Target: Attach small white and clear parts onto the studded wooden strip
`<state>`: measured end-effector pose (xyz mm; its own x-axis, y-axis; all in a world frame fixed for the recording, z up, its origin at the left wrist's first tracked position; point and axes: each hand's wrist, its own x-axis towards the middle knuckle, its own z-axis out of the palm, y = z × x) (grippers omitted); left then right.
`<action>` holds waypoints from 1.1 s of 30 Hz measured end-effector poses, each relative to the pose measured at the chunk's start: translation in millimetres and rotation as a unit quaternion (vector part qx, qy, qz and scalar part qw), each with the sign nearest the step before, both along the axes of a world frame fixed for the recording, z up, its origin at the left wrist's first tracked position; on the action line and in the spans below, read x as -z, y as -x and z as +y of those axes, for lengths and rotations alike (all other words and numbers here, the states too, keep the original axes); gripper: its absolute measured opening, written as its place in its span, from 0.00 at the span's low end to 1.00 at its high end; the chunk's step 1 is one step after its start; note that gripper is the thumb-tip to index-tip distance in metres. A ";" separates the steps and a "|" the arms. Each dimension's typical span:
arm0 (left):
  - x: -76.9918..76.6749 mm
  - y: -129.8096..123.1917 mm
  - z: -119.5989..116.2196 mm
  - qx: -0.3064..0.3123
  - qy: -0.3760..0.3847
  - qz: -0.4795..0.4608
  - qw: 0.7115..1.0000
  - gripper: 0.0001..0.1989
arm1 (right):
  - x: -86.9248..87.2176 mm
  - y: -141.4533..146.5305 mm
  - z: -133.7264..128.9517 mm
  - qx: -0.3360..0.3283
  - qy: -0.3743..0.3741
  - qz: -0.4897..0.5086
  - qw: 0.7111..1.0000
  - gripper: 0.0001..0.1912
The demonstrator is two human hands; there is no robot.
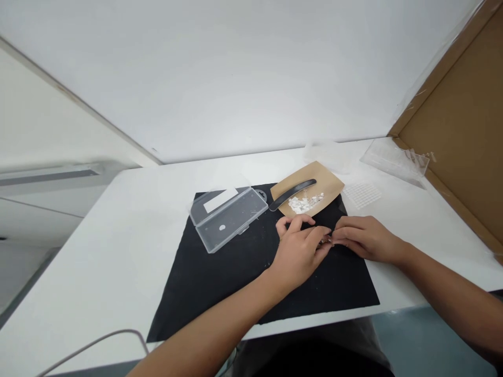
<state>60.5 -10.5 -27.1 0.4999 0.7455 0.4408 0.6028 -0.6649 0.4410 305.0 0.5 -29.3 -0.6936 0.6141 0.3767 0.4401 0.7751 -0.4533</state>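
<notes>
Over the right part of a black mat [231, 277], my left hand [301, 248] and my right hand [363, 238] meet at the fingertips. Small pale bits show between the pinched fingers of both hands, too small to name. Just behind my left hand lies a brown paper sheet [328, 183] with a heap of small white pieces [301, 204] and a curved black nail file [293, 193]. To the left, an open clear plastic case [231, 222] rests on the mat, with one small white piece [222, 228] inside and a white label on its lid.
A white gridded sheet [361, 195] lies right of the brown paper. Behind it is a clear plastic box [395, 159] beside a cardboard panel [463, 120]. A cable [98, 340] crosses the white table [106, 272] at the front left. A white wall stands behind.
</notes>
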 end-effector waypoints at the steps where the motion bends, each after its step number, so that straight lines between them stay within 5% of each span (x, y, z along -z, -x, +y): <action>1: -0.5 -0.3 0.2 0.002 0.002 0.002 1.000 0.06 | -0.1 0.2 -0.1 0.000 0.001 -0.003 1.000 0.08; 33: -3.3 0.0 -0.1 0.011 0.023 0.019 0.999 0.01 | -3.9 1.5 -3.2 0.016 -0.003 -0.045 0.999 0.09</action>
